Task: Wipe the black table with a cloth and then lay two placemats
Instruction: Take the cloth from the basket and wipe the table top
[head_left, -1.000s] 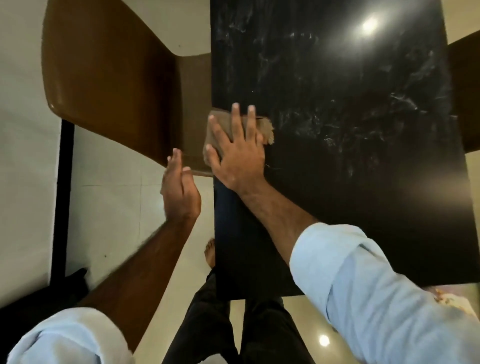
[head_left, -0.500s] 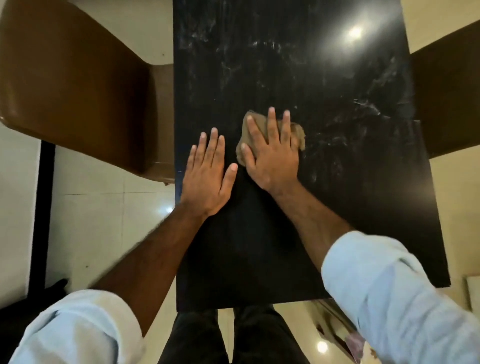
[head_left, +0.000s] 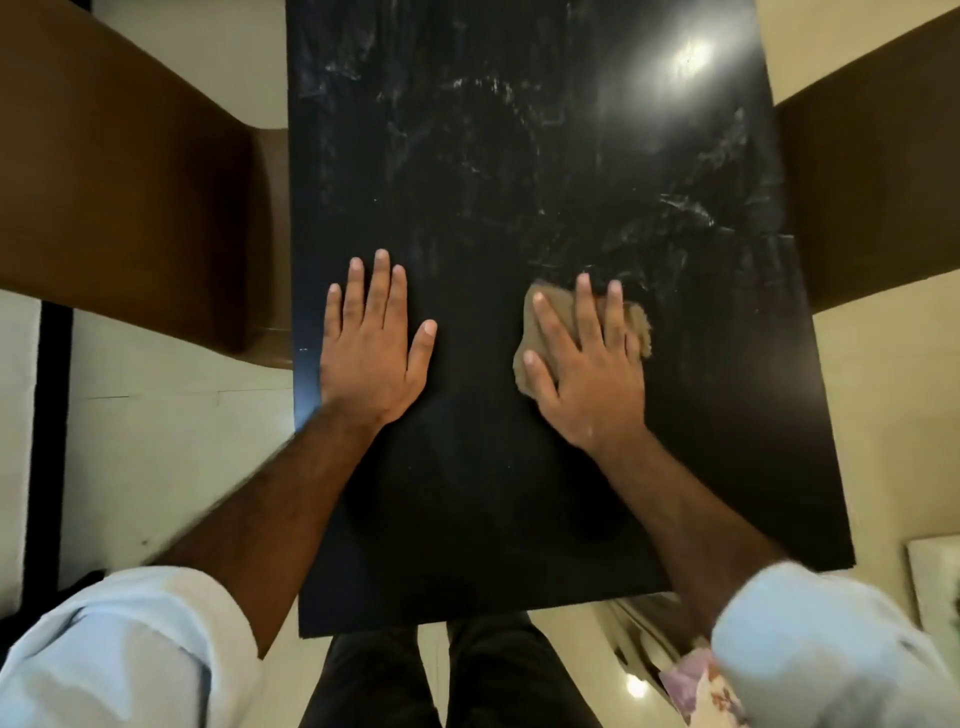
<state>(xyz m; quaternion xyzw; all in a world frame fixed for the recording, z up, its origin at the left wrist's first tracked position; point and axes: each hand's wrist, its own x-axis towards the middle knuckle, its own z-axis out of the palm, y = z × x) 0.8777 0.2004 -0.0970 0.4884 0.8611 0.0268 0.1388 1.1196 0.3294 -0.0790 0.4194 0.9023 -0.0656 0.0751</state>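
**Wiping under way, placemats yet to come**

While the left hand (head_left: 371, 348) rests flat and empty, fingers spread, near the left edge of the glossy black rectangular worktop (head_left: 519, 156), the right hand (head_left: 584, 364) presses a crumpled tan cloth (head_left: 535, 317) against the surface right of centre, fingers splayed over it. Pale smears streak the far half and right side, so the wiping step appears unfinished. Next, the cloth likely needs carrying forward and rightward through those streaks. Brown wooden chairs (head_left: 130, 208) flank the worktop. No placemat can be identified with certainty.
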